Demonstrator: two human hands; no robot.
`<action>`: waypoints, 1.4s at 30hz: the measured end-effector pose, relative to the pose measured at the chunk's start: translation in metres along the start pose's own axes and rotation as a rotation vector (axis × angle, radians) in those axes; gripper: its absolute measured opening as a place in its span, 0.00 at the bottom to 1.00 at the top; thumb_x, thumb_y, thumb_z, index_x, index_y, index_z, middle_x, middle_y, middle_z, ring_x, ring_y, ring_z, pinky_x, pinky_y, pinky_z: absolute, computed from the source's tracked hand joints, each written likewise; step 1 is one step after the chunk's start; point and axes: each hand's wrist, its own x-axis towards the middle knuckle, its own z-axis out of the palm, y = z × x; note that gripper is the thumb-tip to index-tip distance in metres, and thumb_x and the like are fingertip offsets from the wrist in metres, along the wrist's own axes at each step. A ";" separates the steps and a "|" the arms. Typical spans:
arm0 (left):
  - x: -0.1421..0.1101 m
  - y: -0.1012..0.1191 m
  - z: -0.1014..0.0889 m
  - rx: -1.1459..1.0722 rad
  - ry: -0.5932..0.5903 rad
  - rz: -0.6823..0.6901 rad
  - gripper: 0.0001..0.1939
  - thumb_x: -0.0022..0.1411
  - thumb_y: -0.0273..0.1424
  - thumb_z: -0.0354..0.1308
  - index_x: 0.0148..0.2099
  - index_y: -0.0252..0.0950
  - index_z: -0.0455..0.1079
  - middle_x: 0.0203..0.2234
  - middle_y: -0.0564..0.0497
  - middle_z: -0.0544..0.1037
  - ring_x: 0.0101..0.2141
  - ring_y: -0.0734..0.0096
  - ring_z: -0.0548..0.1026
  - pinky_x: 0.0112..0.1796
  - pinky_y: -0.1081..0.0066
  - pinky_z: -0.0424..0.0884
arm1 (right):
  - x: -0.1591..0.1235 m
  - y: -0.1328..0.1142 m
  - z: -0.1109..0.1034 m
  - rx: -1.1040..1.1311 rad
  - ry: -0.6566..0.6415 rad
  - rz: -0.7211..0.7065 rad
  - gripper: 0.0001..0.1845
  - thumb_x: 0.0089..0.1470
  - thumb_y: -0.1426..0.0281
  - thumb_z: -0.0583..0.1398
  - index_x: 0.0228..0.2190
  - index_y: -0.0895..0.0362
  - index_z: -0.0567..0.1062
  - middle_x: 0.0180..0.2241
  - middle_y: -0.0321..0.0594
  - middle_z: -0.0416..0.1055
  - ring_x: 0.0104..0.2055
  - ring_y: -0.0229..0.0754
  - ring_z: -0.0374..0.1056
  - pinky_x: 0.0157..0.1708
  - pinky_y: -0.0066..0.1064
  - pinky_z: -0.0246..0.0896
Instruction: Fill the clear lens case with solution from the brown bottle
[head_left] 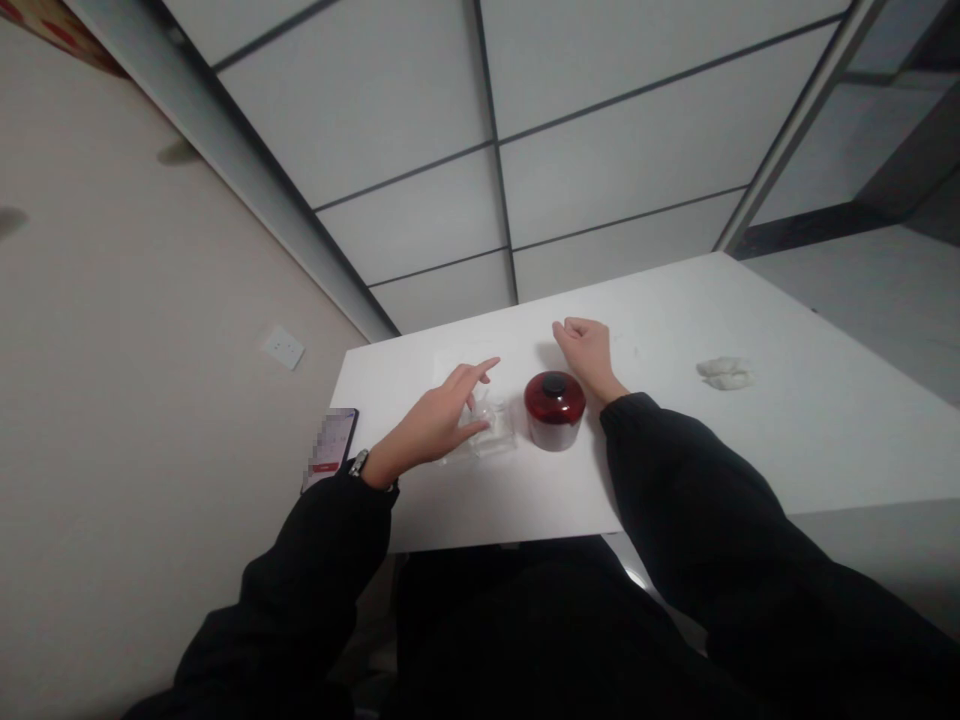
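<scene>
A dark red lidded bowl point(555, 409) with a black knob stands on the white table point(675, 440), between my two hands. My left hand point(444, 418) hovers just left of it with fingers stretched out, resting over a clear plastic container point(491, 432). My right hand point(587, 352) lies on the table behind and right of the bowl, fingers curled into a loose fist with nothing visible in it. Both arms wear black sleeves.
A phone point(330, 447) with a lit screen lies at the table's left edge near the wall. A crumpled white tissue point(724, 373) sits to the right. A sheet of white paper point(459, 362) lies behind my left hand. A wall socket point(283, 347) is on the left wall.
</scene>
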 end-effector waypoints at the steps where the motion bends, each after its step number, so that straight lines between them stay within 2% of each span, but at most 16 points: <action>1: -0.002 0.000 -0.001 -0.034 -0.028 0.031 0.43 0.66 0.25 0.58 0.78 0.49 0.47 0.63 0.41 0.70 0.45 0.61 0.78 0.50 0.58 0.76 | 0.000 0.000 0.000 -0.002 0.000 0.000 0.28 0.54 0.72 0.60 0.17 0.51 0.45 0.18 0.27 0.40 0.24 0.35 0.41 0.28 0.34 0.39; 3: -0.004 0.001 -0.003 -0.074 -0.066 0.071 0.47 0.64 0.21 0.55 0.79 0.51 0.43 0.69 0.40 0.63 0.50 0.59 0.78 0.54 0.58 0.75 | 0.000 0.001 0.000 -0.006 0.001 0.000 0.28 0.54 0.72 0.60 0.17 0.51 0.45 0.18 0.27 0.40 0.24 0.34 0.41 0.28 0.34 0.39; 5: -0.005 0.002 -0.003 -0.066 -0.074 0.051 0.50 0.63 0.23 0.59 0.80 0.50 0.41 0.70 0.39 0.61 0.53 0.57 0.78 0.54 0.57 0.75 | 0.000 0.001 0.000 -0.012 0.001 0.003 0.28 0.54 0.71 0.59 0.17 0.51 0.45 0.18 0.27 0.40 0.24 0.34 0.41 0.28 0.34 0.38; 8: -0.003 0.005 0.000 0.034 -0.042 -0.051 0.49 0.64 0.32 0.66 0.79 0.44 0.44 0.58 0.40 0.74 0.51 0.54 0.78 0.52 0.55 0.75 | 0.000 0.001 0.000 -0.019 -0.003 0.009 0.27 0.54 0.71 0.59 0.17 0.51 0.45 0.18 0.27 0.39 0.24 0.34 0.40 0.28 0.34 0.38; 11: -0.001 0.009 0.001 0.064 -0.073 -0.017 0.44 0.69 0.30 0.61 0.79 0.43 0.44 0.51 0.45 0.80 0.53 0.53 0.77 0.56 0.52 0.73 | 0.000 0.000 0.001 -0.021 -0.002 0.012 0.27 0.54 0.71 0.59 0.17 0.51 0.45 0.18 0.27 0.39 0.24 0.34 0.41 0.28 0.33 0.38; 15: -0.001 0.011 0.000 0.024 -0.139 0.119 0.48 0.68 0.26 0.58 0.80 0.45 0.36 0.68 0.40 0.70 0.63 0.52 0.72 0.62 0.51 0.68 | 0.000 -0.001 0.001 -0.020 0.002 0.010 0.27 0.54 0.71 0.59 0.17 0.51 0.45 0.18 0.27 0.39 0.24 0.34 0.40 0.28 0.34 0.38; 18: -0.002 0.010 0.001 0.077 -0.098 0.006 0.47 0.68 0.33 0.63 0.80 0.40 0.41 0.63 0.37 0.73 0.57 0.49 0.76 0.57 0.52 0.73 | 0.000 -0.002 0.001 -0.019 -0.002 0.006 0.27 0.54 0.71 0.59 0.17 0.51 0.45 0.18 0.27 0.40 0.24 0.34 0.41 0.28 0.33 0.38; 21: -0.002 0.007 0.002 0.056 -0.122 0.001 0.42 0.71 0.29 0.57 0.80 0.42 0.43 0.54 0.43 0.80 0.55 0.53 0.77 0.57 0.52 0.73 | 0.000 -0.001 0.000 -0.023 -0.001 0.003 0.27 0.54 0.71 0.59 0.17 0.51 0.45 0.18 0.27 0.39 0.24 0.34 0.41 0.28 0.34 0.38; 23: -0.002 0.005 0.001 0.002 -0.155 0.081 0.43 0.70 0.25 0.53 0.80 0.45 0.39 0.60 0.43 0.77 0.59 0.55 0.75 0.61 0.54 0.70 | 0.000 -0.001 0.000 -0.027 0.000 0.001 0.27 0.54 0.71 0.59 0.17 0.51 0.45 0.18 0.27 0.39 0.24 0.34 0.41 0.28 0.34 0.38; 25: -0.002 0.005 0.001 -0.008 -0.154 0.107 0.46 0.69 0.26 0.57 0.80 0.45 0.38 0.67 0.40 0.70 0.62 0.55 0.74 0.61 0.55 0.70 | 0.000 0.000 0.000 -0.032 0.000 -0.001 0.27 0.54 0.71 0.59 0.17 0.51 0.45 0.18 0.27 0.40 0.24 0.34 0.41 0.28 0.33 0.38; 29: -0.002 0.007 -0.001 0.116 -0.078 -0.024 0.43 0.69 0.36 0.64 0.78 0.40 0.48 0.56 0.40 0.78 0.56 0.51 0.77 0.56 0.55 0.74 | 0.001 0.000 0.000 -0.042 -0.003 -0.002 0.26 0.53 0.71 0.59 0.18 0.51 0.45 0.18 0.28 0.40 0.25 0.34 0.41 0.28 0.33 0.39; 31: -0.001 0.007 -0.001 0.104 -0.103 0.002 0.40 0.71 0.31 0.60 0.78 0.41 0.48 0.53 0.43 0.80 0.55 0.53 0.77 0.57 0.55 0.72 | 0.000 0.000 0.000 -0.045 -0.003 -0.003 0.26 0.54 0.70 0.59 0.18 0.51 0.45 0.18 0.28 0.40 0.25 0.34 0.41 0.28 0.33 0.39; 34: -0.002 0.005 -0.002 0.029 -0.160 0.117 0.45 0.68 0.25 0.58 0.80 0.46 0.41 0.62 0.44 0.77 0.58 0.56 0.76 0.61 0.54 0.69 | 0.000 0.001 0.000 -0.050 -0.002 -0.006 0.27 0.54 0.70 0.59 0.18 0.51 0.45 0.18 0.28 0.40 0.25 0.34 0.41 0.28 0.33 0.39; 36: -0.002 0.004 -0.002 0.032 -0.128 0.087 0.46 0.68 0.28 0.60 0.80 0.45 0.41 0.63 0.41 0.74 0.56 0.55 0.77 0.58 0.54 0.72 | 0.000 0.002 0.001 -0.055 -0.002 -0.006 0.27 0.54 0.70 0.59 0.18 0.51 0.45 0.18 0.28 0.40 0.25 0.34 0.41 0.28 0.33 0.39; 38: -0.002 0.003 -0.002 0.046 -0.097 0.019 0.44 0.69 0.32 0.61 0.80 0.43 0.44 0.59 0.41 0.77 0.53 0.54 0.78 0.55 0.55 0.74 | 0.000 0.002 0.001 -0.058 -0.001 -0.004 0.27 0.54 0.71 0.59 0.18 0.51 0.45 0.18 0.28 0.40 0.25 0.34 0.41 0.28 0.33 0.39; 42: -0.003 0.001 -0.003 0.009 -0.147 0.069 0.42 0.70 0.25 0.55 0.80 0.45 0.43 0.57 0.46 0.79 0.57 0.56 0.77 0.59 0.55 0.71 | 0.000 0.003 0.001 -0.056 -0.002 -0.002 0.27 0.54 0.71 0.59 0.18 0.51 0.45 0.18 0.27 0.39 0.24 0.34 0.41 0.28 0.34 0.38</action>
